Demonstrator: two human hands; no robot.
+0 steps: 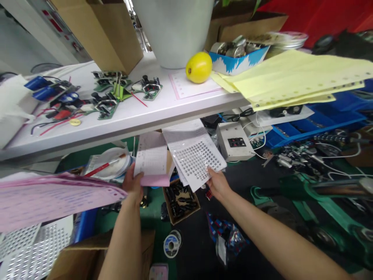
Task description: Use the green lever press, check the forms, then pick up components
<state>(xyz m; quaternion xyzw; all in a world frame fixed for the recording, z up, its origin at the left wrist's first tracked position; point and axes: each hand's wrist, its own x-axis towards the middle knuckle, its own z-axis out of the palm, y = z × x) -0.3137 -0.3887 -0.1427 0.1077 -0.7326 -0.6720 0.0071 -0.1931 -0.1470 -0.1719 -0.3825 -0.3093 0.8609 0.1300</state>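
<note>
We pinch the perforated sheet at its lower corner in our right hand, while our left hand clasps a pink-backed printed form, both held just under the white shelf. We judge we are mid-sorting papers; next comes parting the overlapped sheets above the small box of black parts without dropping either.

Bright even light on the white shelf, dimmer clutter beneath it, wide-angle bending at frame edges, slight softness
</note>
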